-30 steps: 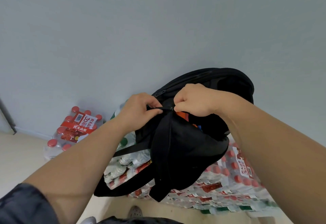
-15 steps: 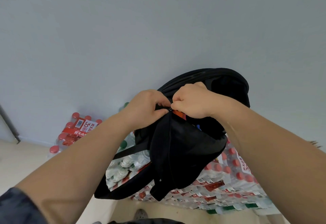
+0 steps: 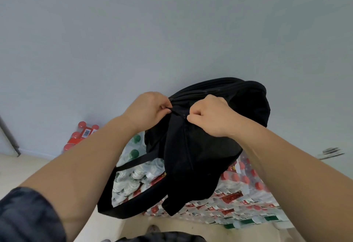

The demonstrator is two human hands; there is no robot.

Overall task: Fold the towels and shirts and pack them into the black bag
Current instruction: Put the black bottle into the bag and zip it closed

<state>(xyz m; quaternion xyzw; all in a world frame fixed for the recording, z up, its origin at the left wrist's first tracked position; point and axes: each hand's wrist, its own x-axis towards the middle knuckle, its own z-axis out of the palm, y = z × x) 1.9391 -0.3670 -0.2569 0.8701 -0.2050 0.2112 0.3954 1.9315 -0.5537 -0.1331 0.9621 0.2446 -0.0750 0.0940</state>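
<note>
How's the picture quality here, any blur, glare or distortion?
Head view: soft even light, no glare; the bag reads as near-featureless black; wide-angle stretch swells the forearms; left hand and right hand look sharp, while a small object at the right edge is smeared.

Wall point(image 3: 172, 32): pale grey, 12 o'clock.
Bottle packs point(image 3: 238, 199): stacked, red and green caps, 5 o'clock.
Single pack point(image 3: 80, 136): red caps, against wall, 9 o'clock.

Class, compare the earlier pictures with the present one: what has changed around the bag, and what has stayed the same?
The right hand has drawn away rightward from the left hand along the bag's zip, and the orange item seen earlier in the opening is now covered. Both hands keep pinching the bag; it stays on the water packs.
</note>
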